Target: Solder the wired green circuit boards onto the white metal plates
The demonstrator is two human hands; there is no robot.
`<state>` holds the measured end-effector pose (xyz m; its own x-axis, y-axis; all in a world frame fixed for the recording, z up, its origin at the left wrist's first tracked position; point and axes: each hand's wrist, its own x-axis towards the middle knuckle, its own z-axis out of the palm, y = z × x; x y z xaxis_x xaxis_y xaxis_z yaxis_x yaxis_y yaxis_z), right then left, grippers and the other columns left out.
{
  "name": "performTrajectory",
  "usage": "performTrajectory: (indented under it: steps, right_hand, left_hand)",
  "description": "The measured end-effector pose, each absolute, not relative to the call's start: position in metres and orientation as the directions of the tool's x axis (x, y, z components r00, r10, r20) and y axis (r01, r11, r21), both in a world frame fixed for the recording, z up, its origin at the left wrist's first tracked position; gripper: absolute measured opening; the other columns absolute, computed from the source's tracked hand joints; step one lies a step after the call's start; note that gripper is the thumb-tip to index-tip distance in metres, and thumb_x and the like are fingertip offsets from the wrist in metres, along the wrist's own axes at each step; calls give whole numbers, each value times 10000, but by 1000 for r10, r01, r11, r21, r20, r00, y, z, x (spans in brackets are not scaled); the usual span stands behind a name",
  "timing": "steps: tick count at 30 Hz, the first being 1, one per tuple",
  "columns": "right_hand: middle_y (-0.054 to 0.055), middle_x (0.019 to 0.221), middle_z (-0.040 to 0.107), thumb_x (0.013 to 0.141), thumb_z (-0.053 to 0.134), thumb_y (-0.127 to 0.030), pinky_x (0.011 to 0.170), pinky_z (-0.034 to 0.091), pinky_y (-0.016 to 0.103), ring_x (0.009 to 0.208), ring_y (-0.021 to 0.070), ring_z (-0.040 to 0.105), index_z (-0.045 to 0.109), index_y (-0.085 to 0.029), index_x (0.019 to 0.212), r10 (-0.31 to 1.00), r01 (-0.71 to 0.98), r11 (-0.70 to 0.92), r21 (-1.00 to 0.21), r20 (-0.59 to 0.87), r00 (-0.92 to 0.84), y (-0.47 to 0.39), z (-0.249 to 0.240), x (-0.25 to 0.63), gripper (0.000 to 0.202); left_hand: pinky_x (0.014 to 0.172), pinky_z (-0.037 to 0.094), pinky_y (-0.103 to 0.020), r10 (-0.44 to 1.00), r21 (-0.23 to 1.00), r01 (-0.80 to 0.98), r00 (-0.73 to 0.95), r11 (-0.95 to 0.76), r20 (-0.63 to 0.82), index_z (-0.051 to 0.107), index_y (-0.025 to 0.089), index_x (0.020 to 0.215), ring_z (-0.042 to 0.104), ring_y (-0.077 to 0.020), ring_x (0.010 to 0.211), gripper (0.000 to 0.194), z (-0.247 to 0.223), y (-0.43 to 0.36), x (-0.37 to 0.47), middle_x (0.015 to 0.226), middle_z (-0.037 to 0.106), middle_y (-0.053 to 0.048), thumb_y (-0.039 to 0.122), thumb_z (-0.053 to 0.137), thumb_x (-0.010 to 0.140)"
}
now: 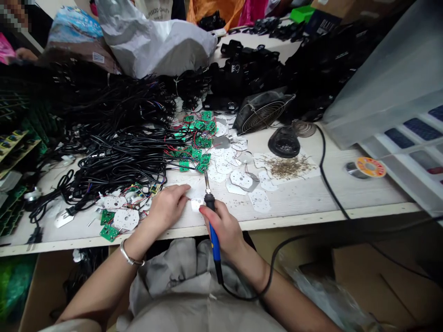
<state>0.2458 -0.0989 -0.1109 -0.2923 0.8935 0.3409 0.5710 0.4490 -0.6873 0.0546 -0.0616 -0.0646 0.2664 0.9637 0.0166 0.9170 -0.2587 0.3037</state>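
My right hand is wrapped round the blue handle of a soldering iron, whose metal tip points away from me toward the green circuit boards. Beside it, my left hand rests low over the bench with its fingers closed together; what they pinch, if anything, is hidden. A small white piece lies between the two hands, close to my right thumb. White plates are scattered beyond the iron. Left of my left hand are another white plate and a green board.
Bundled black cables cover the bench's left side. Behind stand a fan with a wire grille and a white sack. A black iron stand, solder scraps and a solder spool sit right. The iron's cord hangs over the edge.
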Motion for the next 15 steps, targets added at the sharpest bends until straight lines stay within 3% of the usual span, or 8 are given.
performTrajectory:
  steps: [4,8,12,15]
  right_hand:
    - [10,904,657,862,513,-286,612,509,250,685,177,604,644,-321,1053,932,487,359,-796,276,-236,-98,-114,248,234]
    - [5,795,644,903,470,-370,482,478,248,518,161,570,642,-311,1015,936,424,349,-836,290,-199,-99,-122,252,214]
    - [72,1068,622,927,449,-368,645,535,265,832,203,660,666,-299,1075,915,518,404,-754,350,-202,-100,-136,254,273]
    - [80,1090,605,949,413,-342,650,543,258,838,195,655,652,-303,1134,908,508,418,-753,352,-225,-104,-137,255,304]
  left_hand:
    - [752,508,-321,979,197,962,202,-191,-34,679,192,953,625,-211,872,191,-63,-62,68,906,683,-79,165,505,878]
    - [700,521,-327,970,68,969,239,-237,-33,659,171,810,614,-227,851,137,-62,-72,82,843,665,-93,143,533,857]
    - [735,536,-310,896,75,930,322,-360,304,644,167,876,615,-210,921,129,-49,-87,76,987,672,-105,173,515,883]
    - [816,525,-275,837,202,925,179,-322,518,647,202,909,623,-162,921,164,-16,-89,33,955,687,-70,226,485,912]
